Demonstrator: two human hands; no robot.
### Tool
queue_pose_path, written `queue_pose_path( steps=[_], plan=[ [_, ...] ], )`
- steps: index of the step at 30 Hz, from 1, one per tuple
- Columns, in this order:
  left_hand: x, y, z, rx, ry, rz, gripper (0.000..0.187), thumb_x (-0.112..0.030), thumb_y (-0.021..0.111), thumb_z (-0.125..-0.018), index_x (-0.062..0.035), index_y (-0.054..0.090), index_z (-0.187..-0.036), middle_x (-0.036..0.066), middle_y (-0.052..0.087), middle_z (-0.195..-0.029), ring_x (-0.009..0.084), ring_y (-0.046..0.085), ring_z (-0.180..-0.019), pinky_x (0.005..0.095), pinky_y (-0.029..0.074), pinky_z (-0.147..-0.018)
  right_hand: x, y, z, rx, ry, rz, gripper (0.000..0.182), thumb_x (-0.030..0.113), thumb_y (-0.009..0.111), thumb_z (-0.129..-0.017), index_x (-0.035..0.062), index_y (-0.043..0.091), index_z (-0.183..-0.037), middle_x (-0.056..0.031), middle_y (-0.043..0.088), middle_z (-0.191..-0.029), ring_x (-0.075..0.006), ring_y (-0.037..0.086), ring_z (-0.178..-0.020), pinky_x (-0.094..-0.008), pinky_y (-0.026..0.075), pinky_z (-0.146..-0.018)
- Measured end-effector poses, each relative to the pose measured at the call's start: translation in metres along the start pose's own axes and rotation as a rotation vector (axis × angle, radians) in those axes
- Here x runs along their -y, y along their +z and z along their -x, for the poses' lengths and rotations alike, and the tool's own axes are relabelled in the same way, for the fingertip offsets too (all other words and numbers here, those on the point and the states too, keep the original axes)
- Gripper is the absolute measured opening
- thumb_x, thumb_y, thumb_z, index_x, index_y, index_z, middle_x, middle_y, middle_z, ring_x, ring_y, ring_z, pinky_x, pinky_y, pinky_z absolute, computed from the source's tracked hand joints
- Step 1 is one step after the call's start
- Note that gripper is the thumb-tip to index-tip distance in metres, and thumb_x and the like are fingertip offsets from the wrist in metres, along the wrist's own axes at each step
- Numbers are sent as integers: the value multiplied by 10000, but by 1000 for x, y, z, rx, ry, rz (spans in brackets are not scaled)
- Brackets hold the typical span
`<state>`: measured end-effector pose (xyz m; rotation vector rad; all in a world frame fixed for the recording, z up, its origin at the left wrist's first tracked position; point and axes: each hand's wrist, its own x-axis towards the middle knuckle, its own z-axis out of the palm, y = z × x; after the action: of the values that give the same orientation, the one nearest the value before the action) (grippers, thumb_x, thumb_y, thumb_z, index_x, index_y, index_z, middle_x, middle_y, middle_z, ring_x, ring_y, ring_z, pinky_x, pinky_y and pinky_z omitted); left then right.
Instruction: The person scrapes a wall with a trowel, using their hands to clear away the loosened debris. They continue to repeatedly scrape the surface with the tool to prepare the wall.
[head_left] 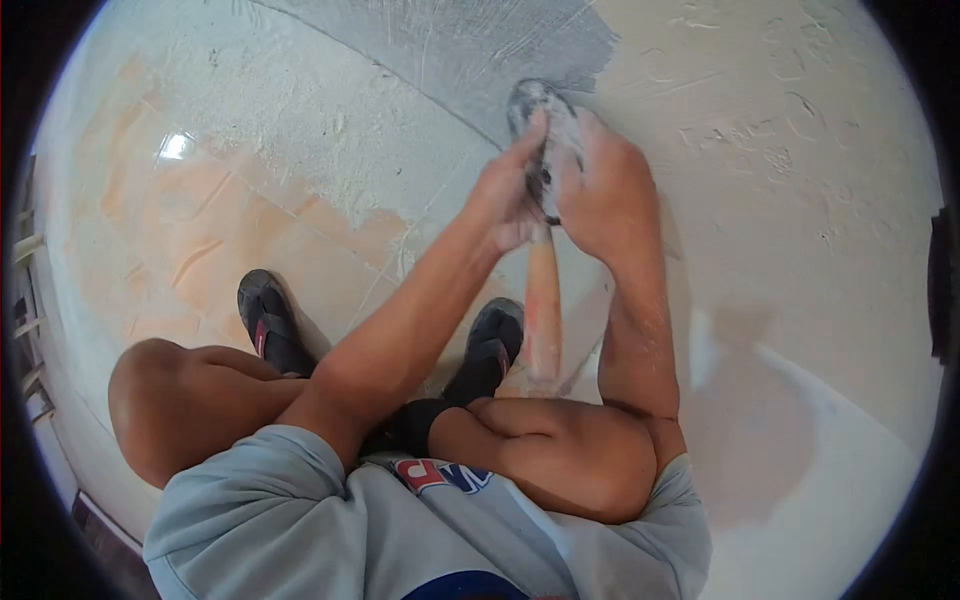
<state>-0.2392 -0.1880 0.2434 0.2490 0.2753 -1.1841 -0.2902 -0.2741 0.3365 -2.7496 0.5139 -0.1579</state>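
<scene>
Both my hands are closed around a dusty dark tool head [545, 175], elongated and coated with white powder. My left hand [508, 195] grips its left side, with the thumb along the top. On the opposite side, my right hand [612, 185] curls its fingers over the tool. A pale wooden handle [543, 305] with reddish stains points back toward my body from below the hands. The tool's far end overlaps the lower edge of a grey trowel-marked patch [490, 50]. The exact kind of tool cannot be made out under the dust.
Light tiles [300, 215] with orange stains and white residue spread to the left. Raised smears mark the pale surface [770, 120] at upper right. My feet in dark footwear [268, 305] are planted below my arms, knees bent. Slatted objects [30, 320] line the far left edge.
</scene>
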Motion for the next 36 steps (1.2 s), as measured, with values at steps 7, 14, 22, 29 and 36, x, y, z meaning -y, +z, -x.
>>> queue_pose_path(
  steps=[7, 14, 22, 29, 36],
  plan=[
    [12, 3, -2, 41, 5, 3, 494, -483, 553, -1053, -49, 605, -1283, 96, 702, -1190, 199, 695, -1085, 377, 598, -926, 8, -23, 9, 18, 29, -64, 236, 229, 543, -945, 36, 610, -1063, -272, 693, -900, -504, 654, -892, -607, 498, -796],
    [2, -1, 1, 7, 20, -52, 526, -540, 514, -1053, -83, 605, -1298, 88, 710, -1188, 210, 706, -1081, 408, 603, -924, 10, -8, 4, 80, 21, -12, 243, 224, 503, -971, 24, 617, -1049, -253, 710, -957, -494, 663, -920, -587, 506, -824],
    [-1, -16, -6, 182, -39, 3, 552, -561, 518, -1043, -72, 617, -1277, 94, 708, -1174, 210, 716, -1051, 380, 619, -896, 22, -9, 2, 118, 79, 160, 242, 206, 512, -950, 28, 622, -1071, -272, 703, -905, -496, 669, -897, -601, 502, -805],
    [9, -16, -13, 77, 51, 61, 527, -538, 537, -1044, -85, 616, -1302, 73, 713, -1176, 179, 702, -1062, 327, 594, -917, 21, -3, -10, 156, 48, 211, 251, 212, 479, -956, 25, 619, -1048, -280, 704, -916, -504, 664, -899, -616, 497, -804],
    [11, 7, 5, 6, -14, 16, 535, -569, 555, -1026, -102, 627, -1278, 59, 721, -1152, 157, 705, -1010, 332, 597, -865, 29, -22, 3, 117, 88, 57, 299, 250, 515, -946, 9, 648, -1062, -282, 690, -999, -508, 642, -955, -592, 492, -841]
  ],
)
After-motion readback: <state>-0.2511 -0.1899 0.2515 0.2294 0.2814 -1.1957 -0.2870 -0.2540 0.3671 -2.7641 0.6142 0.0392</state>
